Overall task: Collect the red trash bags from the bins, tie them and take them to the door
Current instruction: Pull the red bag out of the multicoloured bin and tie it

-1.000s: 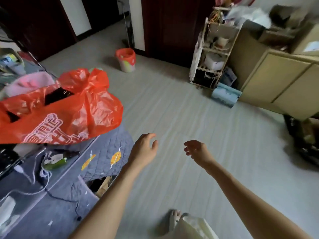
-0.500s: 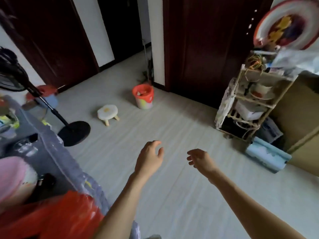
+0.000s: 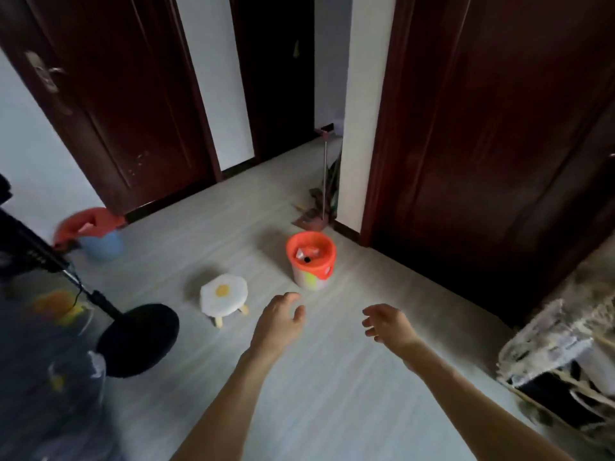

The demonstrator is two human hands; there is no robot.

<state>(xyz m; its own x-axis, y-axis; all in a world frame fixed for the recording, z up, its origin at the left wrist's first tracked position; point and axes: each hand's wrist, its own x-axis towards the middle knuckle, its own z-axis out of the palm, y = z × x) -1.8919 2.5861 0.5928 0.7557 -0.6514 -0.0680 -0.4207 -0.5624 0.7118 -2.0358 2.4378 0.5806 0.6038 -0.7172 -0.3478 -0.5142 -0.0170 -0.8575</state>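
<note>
Nearest, both arms are stretched forward over the pale floor. The left hand is held with fingers loosely curled and nothing in it; the right hand is likewise relaxed, fingers slightly bent, and empty. No bag is being carried in either hand.

Just beyond the left hand, a small white stool is seen, with the black round base of a fan stand at the near left. Beyond the hands, close to the dark door on the right, a pale bin stands lined with a red trash bag; the bag is still open in the bin, folded over the rim, with some rubbish inside. Farther to the left, a blue bin is seen with a second red bag, blurred, also apparently untied and in place.

For these two bins, nothing is judged done yet: both bags remain to be lifted out, tied and carried to the door. The nearer bin looks to be next.
</note>
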